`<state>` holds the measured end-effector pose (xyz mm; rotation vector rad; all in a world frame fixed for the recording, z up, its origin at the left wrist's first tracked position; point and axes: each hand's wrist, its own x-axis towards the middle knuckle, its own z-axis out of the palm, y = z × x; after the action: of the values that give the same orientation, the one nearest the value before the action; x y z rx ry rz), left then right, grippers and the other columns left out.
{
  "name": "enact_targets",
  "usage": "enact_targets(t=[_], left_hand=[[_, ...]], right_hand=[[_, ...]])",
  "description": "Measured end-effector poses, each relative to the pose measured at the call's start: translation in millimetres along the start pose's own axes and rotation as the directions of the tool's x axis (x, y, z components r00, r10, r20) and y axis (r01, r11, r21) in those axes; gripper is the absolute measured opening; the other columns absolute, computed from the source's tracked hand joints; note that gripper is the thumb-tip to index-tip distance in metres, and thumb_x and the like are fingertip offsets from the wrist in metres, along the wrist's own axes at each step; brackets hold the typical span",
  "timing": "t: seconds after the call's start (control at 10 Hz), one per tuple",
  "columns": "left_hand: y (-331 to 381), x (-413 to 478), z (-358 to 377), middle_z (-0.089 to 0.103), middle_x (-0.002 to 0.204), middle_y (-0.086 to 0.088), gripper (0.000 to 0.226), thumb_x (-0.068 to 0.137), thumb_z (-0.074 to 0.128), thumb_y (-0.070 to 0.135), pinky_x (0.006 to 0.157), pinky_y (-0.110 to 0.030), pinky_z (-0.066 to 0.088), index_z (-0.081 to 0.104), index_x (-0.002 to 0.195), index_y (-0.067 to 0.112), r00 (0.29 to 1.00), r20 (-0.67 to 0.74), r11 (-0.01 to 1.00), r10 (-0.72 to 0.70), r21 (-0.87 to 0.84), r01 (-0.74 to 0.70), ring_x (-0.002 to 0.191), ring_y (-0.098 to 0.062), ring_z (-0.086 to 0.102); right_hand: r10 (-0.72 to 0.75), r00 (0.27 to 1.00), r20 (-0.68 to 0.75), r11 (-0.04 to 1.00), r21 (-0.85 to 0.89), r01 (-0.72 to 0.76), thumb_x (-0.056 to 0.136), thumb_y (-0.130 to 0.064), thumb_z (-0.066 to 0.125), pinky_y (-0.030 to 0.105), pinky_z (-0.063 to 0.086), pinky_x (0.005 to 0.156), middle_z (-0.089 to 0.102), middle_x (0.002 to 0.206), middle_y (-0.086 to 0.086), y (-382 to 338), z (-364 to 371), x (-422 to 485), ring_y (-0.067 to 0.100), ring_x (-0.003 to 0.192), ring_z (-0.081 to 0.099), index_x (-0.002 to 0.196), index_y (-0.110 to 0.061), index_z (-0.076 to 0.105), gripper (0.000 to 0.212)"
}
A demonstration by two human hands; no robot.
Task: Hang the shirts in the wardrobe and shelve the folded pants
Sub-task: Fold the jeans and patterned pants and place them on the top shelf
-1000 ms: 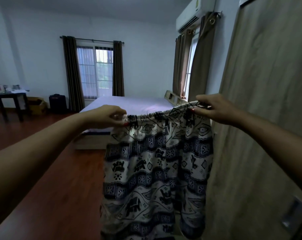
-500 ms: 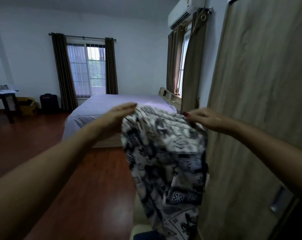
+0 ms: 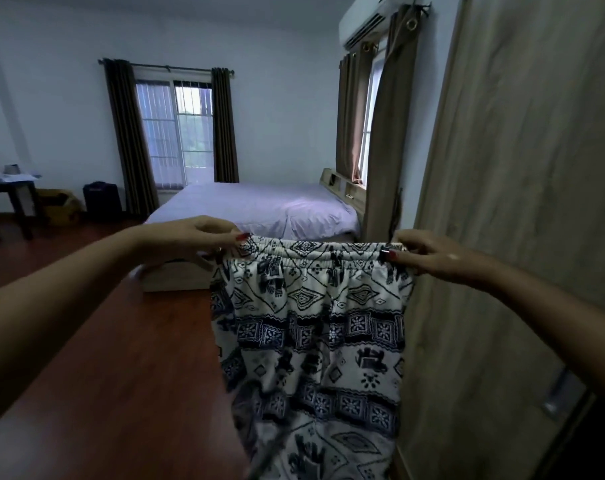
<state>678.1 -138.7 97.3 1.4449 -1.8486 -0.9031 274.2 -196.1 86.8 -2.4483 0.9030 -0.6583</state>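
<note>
A pair of white pants with a dark blue elephant and diamond print (image 3: 315, 327) hangs unfolded in front of me, its elastic waistband stretched level. My left hand (image 3: 193, 237) pinches the waistband's left end and my right hand (image 3: 432, 256) pinches its right end. The legs drop out of the bottom of the view. The wooden wardrobe door (image 3: 523, 202) stands just to the right of the pants, with a metal handle (image 3: 561, 393) low on it. The wardrobe's inside is hidden.
A bed with a pale sheet (image 3: 259, 209) stands behind the pants. Red-brown wood floor (image 3: 121, 358) spreads to the left. A dark table (image 3: 10, 199), a box and a black suitcase (image 3: 102, 200) line the far left wall. Curtained windows sit beyond.
The pants were bunched and swung between my hands half a second ago; now the waistband is pulled flat and wide again, and both hands sit slightly lower.
</note>
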Motion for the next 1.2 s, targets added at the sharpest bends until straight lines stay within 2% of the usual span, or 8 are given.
enact_targets(t=[0.2,0.4,0.6,0.7,0.8,1.0,1.1,1.2], left_hand=[[19.1,-16.3,12.8,0.056,0.061,0.011,0.032,0.074,0.071,0.044,0.056,-0.021,0.043,0.055,0.076,0.016,0.995,-0.054,0.980,0.081,0.184,-0.070,0.056,-0.004,0.051],[9.0,-5.9,9.4,0.056,0.094,-0.036,0.025,0.083,0.067,0.020,0.081,-0.058,0.052,0.050,0.096,0.007,0.934,-0.256,0.958,0.249,0.209,-0.198,0.089,-0.051,0.058],[11.3,2.1,10.0,0.062,0.099,-0.020,0.030,0.084,0.069,0.021,0.086,-0.044,0.050,0.054,0.106,0.008,0.901,-0.331,0.889,0.281,0.444,-0.114,0.095,-0.028,0.062],[25.6,12.6,41.7,0.062,0.113,-0.003,0.033,0.083,0.071,0.024,0.094,-0.031,0.049,0.059,0.111,0.013,0.932,-0.113,0.828,0.344,0.505,-0.245,0.106,-0.013,0.060],[33.5,18.0,72.7,0.062,0.115,0.003,0.029,0.088,0.064,0.014,0.097,-0.022,0.046,0.056,0.116,0.014,0.947,0.088,0.904,0.310,0.282,-0.322,0.107,-0.001,0.059],[34.3,28.5,113.0,0.059,0.127,-0.012,0.037,0.083,0.057,0.030,0.109,-0.040,0.035,0.060,0.117,0.016,0.949,0.303,0.974,0.085,-0.228,-0.014,0.114,-0.016,0.053],[38.2,34.7,124.9,0.063,0.115,0.002,0.014,0.092,0.057,0.033,0.097,-0.037,0.042,0.066,0.103,0.035,0.938,0.304,0.971,0.163,-0.218,-0.098,0.109,-0.014,0.055],[41.0,34.8,123.2,0.067,0.082,0.012,0.019,0.097,0.049,0.024,0.074,-0.017,0.048,0.067,0.091,0.026,0.960,0.137,0.951,0.246,-0.225,-0.212,0.078,0.000,0.059]], right_hand=[[-0.016,0.998,-0.053,1.000,0.009,0.016,0.081,-0.040,0.059,0.023,0.046,0.069,0.062,0.079,-0.005,0.0,-1.7,7.9,0.007,0.074,0.062,0.086,-0.012,0.061,0.028],[-0.029,0.986,-0.162,0.989,0.140,0.052,0.077,-0.034,0.071,0.025,0.047,0.080,0.057,0.095,0.006,-1.0,-6.7,12.5,0.010,0.086,0.062,0.094,-0.002,0.058,0.038],[-0.110,0.955,-0.274,0.973,0.168,0.160,0.083,-0.019,0.067,0.029,0.046,0.068,0.059,0.087,0.018,-24.1,-1.8,19.9,0.014,0.076,0.058,0.096,0.002,0.053,0.028],[-0.164,0.950,-0.266,0.980,0.066,0.187,0.085,-0.020,0.062,0.027,0.043,0.062,0.054,0.081,0.016,-46.4,10.1,35.1,0.016,0.073,0.054,0.090,0.000,0.051,0.023],[-0.165,0.960,-0.225,0.985,0.013,0.172,0.089,-0.018,0.060,0.019,0.042,0.059,0.053,0.078,0.003,-54.7,20.0,44.1,0.008,0.068,0.052,0.089,-0.002,0.051,0.018],[-0.089,0.952,-0.292,0.995,-0.060,0.074,0.087,-0.017,0.062,0.025,0.039,0.058,0.053,0.073,-0.003,-40.1,22.5,44.1,0.009,0.065,0.050,0.078,-0.016,0.049,0.016],[-0.061,0.961,-0.271,0.997,-0.059,0.047,0.084,-0.023,0.065,0.029,0.037,0.062,0.053,0.075,0.002,-28.2,26.2,37.6,0.017,0.069,0.049,0.081,-0.009,0.052,0.020],[-0.062,0.978,-0.200,0.998,-0.028,0.057,0.082,-0.029,0.066,0.028,0.035,0.059,0.052,0.073,0.005,-25.6,25.7,31.2,0.015,0.066,0.048,0.080,-0.004,0.053,0.029]])
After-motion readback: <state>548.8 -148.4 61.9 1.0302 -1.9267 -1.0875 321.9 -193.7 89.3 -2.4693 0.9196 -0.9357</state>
